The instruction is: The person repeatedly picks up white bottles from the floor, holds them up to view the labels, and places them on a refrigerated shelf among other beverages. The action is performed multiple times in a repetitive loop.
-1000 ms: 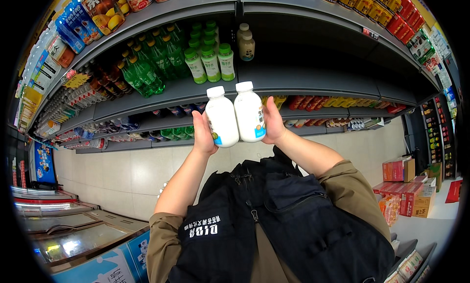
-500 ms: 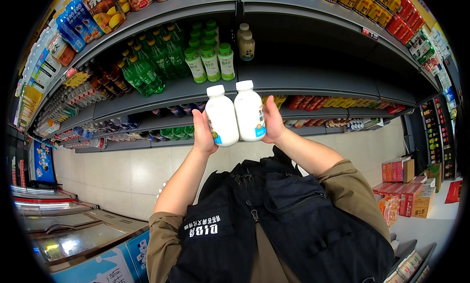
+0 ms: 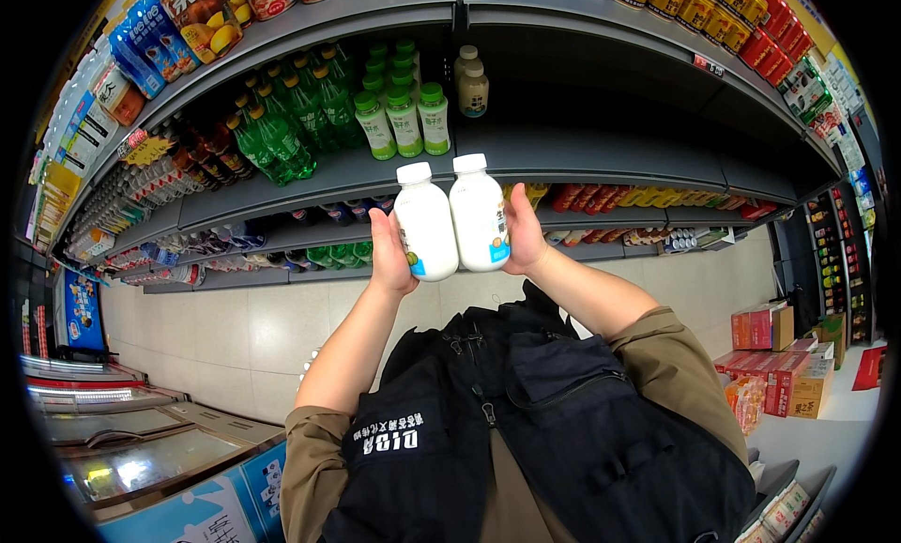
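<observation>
Two white plastic bottles with white caps are held up side by side in front of the shelf. My left hand (image 3: 389, 254) is closed around the left bottle (image 3: 425, 229), its thumb along the outer side. The right bottle (image 3: 479, 219) rests in my right hand (image 3: 526, 231), gripped from its outer side with the thumb pointing up. Both bottles tilt slightly and nearly touch each other; part of a printed label with a blue patch shows on each. The fingers behind the bottles are hidden.
Behind the bottles runs a dark shelf (image 3: 582, 163) holding green-capped bottles (image 3: 402, 121), green soda bottles (image 3: 282, 135) and two beige bottles (image 3: 473, 91). Cans (image 3: 699, 13) line the shelf above. Cartons (image 3: 774, 379) are stacked on the floor at right; a chest freezer (image 3: 141, 449) stands at lower left.
</observation>
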Demonstrator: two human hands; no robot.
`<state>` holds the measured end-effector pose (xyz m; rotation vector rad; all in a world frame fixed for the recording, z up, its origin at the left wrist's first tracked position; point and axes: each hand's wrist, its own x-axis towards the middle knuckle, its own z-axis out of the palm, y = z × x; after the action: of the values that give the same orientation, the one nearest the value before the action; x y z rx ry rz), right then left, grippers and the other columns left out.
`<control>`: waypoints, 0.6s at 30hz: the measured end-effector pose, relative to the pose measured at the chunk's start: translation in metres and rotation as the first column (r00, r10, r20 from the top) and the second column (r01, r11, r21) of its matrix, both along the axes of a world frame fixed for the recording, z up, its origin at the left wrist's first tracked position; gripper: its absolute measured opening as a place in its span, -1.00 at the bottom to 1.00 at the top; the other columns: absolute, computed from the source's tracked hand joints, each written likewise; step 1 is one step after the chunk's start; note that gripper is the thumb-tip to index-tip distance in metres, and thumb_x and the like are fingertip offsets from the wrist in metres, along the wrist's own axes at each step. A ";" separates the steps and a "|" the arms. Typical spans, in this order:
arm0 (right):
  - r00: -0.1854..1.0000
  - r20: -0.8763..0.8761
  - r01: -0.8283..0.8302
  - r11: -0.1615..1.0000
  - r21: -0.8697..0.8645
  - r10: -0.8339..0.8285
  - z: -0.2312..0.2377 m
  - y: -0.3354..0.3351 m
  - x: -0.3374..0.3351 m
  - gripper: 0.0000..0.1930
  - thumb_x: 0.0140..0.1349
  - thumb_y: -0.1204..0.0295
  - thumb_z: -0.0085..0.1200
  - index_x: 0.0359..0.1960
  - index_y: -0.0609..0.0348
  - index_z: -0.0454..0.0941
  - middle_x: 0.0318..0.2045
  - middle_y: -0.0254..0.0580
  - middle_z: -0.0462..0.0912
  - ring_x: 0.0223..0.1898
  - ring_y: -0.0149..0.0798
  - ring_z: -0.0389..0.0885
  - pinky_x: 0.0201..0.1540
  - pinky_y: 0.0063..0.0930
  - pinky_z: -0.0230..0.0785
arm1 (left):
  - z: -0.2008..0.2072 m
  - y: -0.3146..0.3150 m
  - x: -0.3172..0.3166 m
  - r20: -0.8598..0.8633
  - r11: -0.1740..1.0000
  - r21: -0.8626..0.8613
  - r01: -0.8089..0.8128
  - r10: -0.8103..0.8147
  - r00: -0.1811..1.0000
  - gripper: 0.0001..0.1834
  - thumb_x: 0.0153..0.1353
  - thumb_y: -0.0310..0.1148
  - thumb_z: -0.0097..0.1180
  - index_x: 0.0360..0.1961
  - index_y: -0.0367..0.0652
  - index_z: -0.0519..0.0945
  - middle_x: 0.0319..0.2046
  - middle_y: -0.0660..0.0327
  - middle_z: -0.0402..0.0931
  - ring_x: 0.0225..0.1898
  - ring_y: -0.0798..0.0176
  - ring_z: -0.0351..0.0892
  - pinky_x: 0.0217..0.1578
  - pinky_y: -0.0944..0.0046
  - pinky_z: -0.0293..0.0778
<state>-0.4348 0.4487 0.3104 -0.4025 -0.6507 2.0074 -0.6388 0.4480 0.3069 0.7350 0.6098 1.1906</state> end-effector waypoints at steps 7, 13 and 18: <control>0.994 0.107 0.022 0.993 0.119 -0.034 -0.007 0.000 0.005 -0.35 0.39 0.00 -0.12 0.39 0.12 0.16 0.25 -0.08 0.42 0.27 -0.11 0.43 0.29 -0.15 0.33 | -0.012 0.006 -0.001 -0.163 0.992 0.129 0.002 0.019 0.986 -0.32 0.26 -0.08 0.14 0.28 -0.23 0.27 0.13 0.09 0.44 0.14 0.17 0.48 0.14 0.14 0.43; 0.896 0.310 0.200 0.913 0.356 -0.318 -0.014 0.022 0.020 -0.15 0.10 0.38 0.33 0.38 0.16 0.08 0.18 -0.14 0.42 0.22 -0.26 0.40 0.28 -0.25 0.28 | -0.009 0.009 0.012 -0.491 0.937 0.343 -0.066 0.239 0.838 -0.17 0.01 -0.27 0.42 0.25 -0.28 0.25 0.05 0.12 0.47 0.06 0.25 0.48 0.09 0.20 0.41; 0.575 0.562 0.209 0.771 0.602 -0.595 -0.023 0.100 0.048 -0.13 0.03 0.39 0.41 0.32 0.21 0.10 0.15 -0.09 0.43 0.20 -0.23 0.41 0.28 -0.27 0.28 | -0.038 0.005 0.021 -0.478 0.945 0.315 -0.092 0.241 0.845 -0.12 -0.01 -0.33 0.43 0.29 -0.27 0.21 0.08 0.11 0.44 0.09 0.23 0.47 0.11 0.18 0.41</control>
<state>-0.3865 0.5486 0.2873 -0.9834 -1.3750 1.0937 -0.6179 0.4528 0.2685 1.2875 0.9750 1.2626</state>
